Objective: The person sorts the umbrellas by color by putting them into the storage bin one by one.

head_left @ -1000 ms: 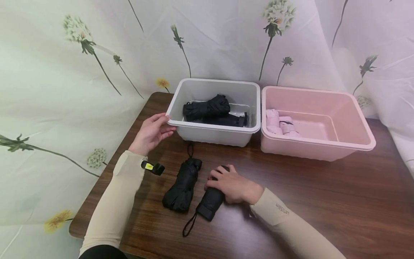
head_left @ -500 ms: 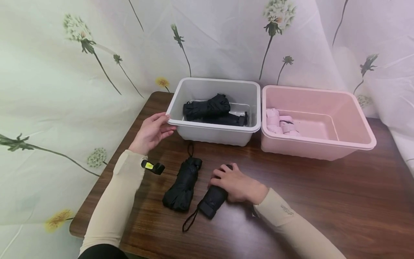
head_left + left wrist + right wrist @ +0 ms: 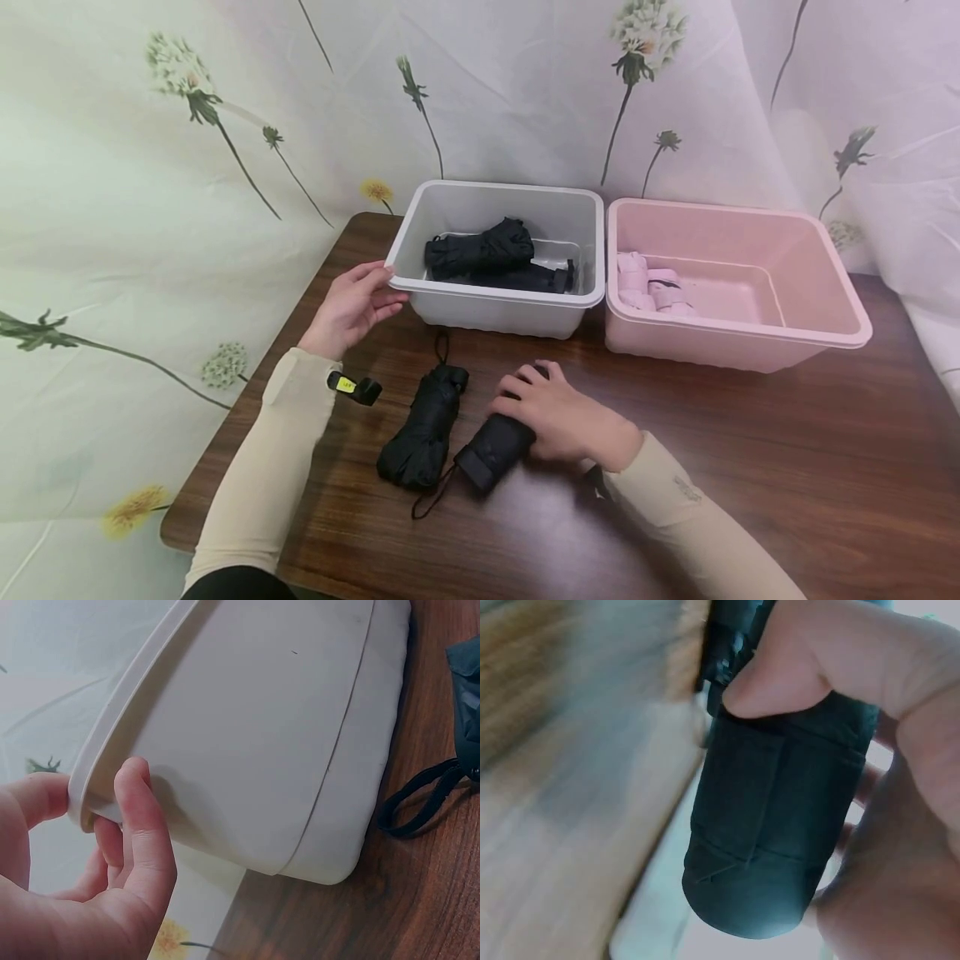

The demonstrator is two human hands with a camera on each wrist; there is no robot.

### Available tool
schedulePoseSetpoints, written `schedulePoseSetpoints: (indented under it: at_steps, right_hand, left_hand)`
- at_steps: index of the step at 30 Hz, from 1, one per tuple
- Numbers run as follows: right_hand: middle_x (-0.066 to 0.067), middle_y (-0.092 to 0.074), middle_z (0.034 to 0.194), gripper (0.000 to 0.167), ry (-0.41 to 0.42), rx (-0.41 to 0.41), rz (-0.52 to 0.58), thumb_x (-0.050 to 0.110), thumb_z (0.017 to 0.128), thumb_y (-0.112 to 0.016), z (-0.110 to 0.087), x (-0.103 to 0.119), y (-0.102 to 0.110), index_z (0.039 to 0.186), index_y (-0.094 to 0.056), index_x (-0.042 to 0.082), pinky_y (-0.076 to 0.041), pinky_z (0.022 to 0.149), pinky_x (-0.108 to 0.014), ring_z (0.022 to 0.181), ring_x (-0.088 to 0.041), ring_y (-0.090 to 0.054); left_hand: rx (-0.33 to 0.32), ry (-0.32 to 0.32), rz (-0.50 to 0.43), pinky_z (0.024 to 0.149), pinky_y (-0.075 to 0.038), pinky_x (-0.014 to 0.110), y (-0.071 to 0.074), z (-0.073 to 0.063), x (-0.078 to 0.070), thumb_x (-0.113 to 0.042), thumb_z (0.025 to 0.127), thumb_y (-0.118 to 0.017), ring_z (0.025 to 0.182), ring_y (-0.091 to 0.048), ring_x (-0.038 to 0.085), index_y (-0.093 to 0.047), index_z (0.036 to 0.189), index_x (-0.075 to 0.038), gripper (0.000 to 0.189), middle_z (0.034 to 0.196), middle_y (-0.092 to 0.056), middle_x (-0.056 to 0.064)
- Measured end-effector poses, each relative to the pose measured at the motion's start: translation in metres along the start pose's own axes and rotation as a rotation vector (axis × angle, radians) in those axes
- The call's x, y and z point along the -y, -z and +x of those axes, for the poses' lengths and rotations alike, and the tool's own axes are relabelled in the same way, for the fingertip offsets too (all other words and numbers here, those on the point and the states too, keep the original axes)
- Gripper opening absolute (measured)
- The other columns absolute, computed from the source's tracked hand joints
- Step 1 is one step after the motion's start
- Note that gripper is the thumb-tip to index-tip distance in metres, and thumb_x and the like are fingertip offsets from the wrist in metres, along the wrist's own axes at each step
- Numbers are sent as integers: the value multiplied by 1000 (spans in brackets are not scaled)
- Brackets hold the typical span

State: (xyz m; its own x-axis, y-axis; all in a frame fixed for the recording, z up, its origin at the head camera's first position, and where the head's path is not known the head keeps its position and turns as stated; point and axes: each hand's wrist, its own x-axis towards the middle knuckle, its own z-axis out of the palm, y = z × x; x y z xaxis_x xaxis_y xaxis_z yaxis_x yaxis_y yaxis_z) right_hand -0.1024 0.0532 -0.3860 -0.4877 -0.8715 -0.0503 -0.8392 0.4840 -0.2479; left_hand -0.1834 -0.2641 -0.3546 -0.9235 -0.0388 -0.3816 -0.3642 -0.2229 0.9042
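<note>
My left hand (image 3: 351,310) pinches the rim of a light grey plastic bin (image 3: 495,313) at its front left corner; in the left wrist view the thumb and fingers close on that rim (image 3: 105,727). Two black folded umbrellas (image 3: 483,247) lie crossed inside the bin. My right hand (image 3: 564,417) grips another black folded umbrella (image 3: 491,454) around its upper part, its wrist loop trailing toward the table's front. In the right wrist view the umbrella (image 3: 769,817) spans the palm under the thumb. To its left, a further black umbrella (image 3: 422,429) rests on the table, loop pointing toward the bin.
A pink plastic bin (image 3: 735,342) stands right against the grey one, with pink rolled bundles (image 3: 663,292) at its left end. Both are on a dark wooden table (image 3: 750,450). Behind hangs a pale flower-printed cloth (image 3: 517,92).
My right hand has shifted a little right and toward the bins, and the umbrella has turned and moved with it. The left hand stays on the grey rim.
</note>
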Motion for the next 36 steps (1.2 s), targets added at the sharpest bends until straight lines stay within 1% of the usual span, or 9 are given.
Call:
schedulePoseSetpoints:
  at_steps: [4,9,14,17,21,26,27,36]
  right_hand:
    - [1,-53,126,63,-2,-31,1,14,68,-82,-4,-1,11,125,-58,26,-31,107,-57,121,-25,-45]
    - [0,-54,126,62,8,-95,-11,19,68,-83,-9,-1,24,125,-58,25,-31,105,-57,119,-25,-46]
    - [1,-55,126,64,23,-154,-24,20,67,-83,-14,-1,36,125,-57,25,-31,105,-57,119,-24,-46]
    - [1,-54,126,66,33,-190,-34,20,66,-83,-16,-1,43,126,-57,25,-31,105,-55,118,-23,-46]
    - [3,-55,125,67,29,-234,-50,23,66,-81,-19,-1,53,128,-56,25,-34,102,-48,116,-21,-48]
    - [4,-57,123,69,19,-273,-47,26,66,-79,-23,-2,64,130,-55,26,-37,98,-43,113,-19,-50]
    - [5,-57,123,69,19,-282,-45,26,66,-79,-24,-2,66,130,-55,26,-38,98,-42,113,-18,-50]
    - [2,-58,119,64,31,-384,-52,26,69,-71,-29,-3,84,131,-56,22,-40,96,-41,112,-18,-52]
  left_hand:
    - [0,1,4,70,-58,22,0,0,0,-24,95,-63,76,-68,12,-38,142,-8,56,119,-51,5]
    - [-4,-5,5,69,-58,23,0,1,1,-23,95,-62,75,-68,12,-39,142,-8,55,118,-52,5]
    - [-17,-15,37,70,-59,23,-1,1,3,-27,95,-62,76,-68,12,-40,143,-9,56,121,-51,7]
    - [-19,-12,57,71,-59,22,-1,1,3,-30,95,-62,78,-68,12,-39,144,-10,57,125,-49,7]
    - [-21,-7,73,73,-58,22,-1,1,4,-31,95,-61,80,-68,12,-39,144,-10,58,128,-48,8]
    - [-23,-5,66,72,-59,22,-1,1,3,-31,95,-61,82,-68,13,-39,144,-11,57,127,-48,7]
    - [-18,-4,53,72,-59,23,-1,1,3,-30,95,-62,82,-68,13,-39,144,-10,58,127,-48,7]
    - [-7,0,26,71,-59,23,0,0,3,-27,96,-61,82,-68,14,-39,143,-10,55,125,-49,7]
